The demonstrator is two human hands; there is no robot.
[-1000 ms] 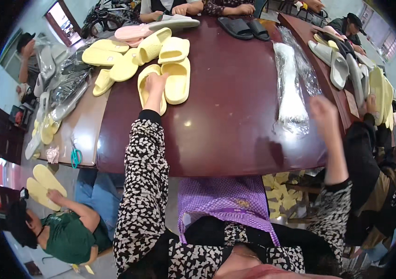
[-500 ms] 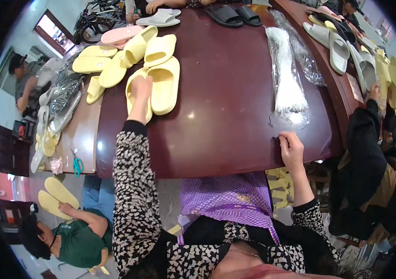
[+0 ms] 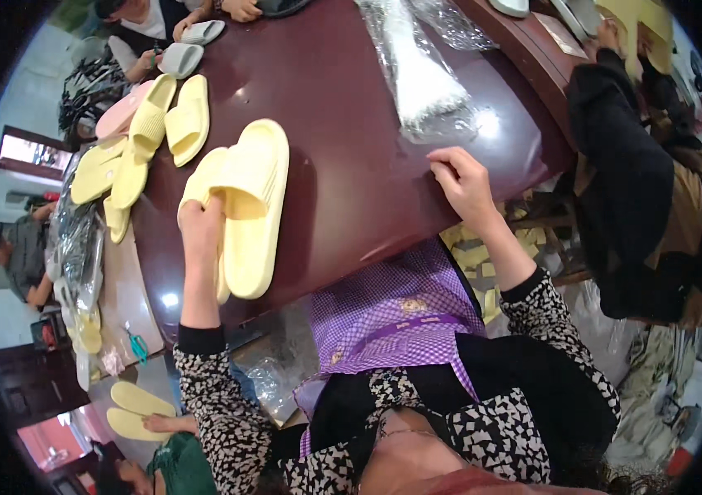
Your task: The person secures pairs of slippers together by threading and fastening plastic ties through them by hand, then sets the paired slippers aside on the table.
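Note:
My left hand (image 3: 202,227) grips a pair of yellow slippers (image 3: 256,247) side by side near the front left of the dark red table (image 3: 326,157). Its fingers go into the foot opening of the left slipper, which the right slipper and my hand partly cover. Above the table's right part, my right hand (image 3: 464,186) has its fingers curled in, and nothing shows in them. Just beyond it lies a clear plastic bag (image 3: 425,87) holding a bundle of white strips.
More yellow slippers (image 3: 188,124) and a pink slipper (image 3: 124,111) lie at the far left. Grey slippers (image 3: 182,59) sit beside a person across the table. Teal scissors (image 3: 137,348) are on a side surface. A person in black (image 3: 636,190) works at the right.
My left hand has drawn the yellow slipper pair nearer, away from the other slippers. The view has turned, and my right hand stays near the plastic bag, fingers curled.

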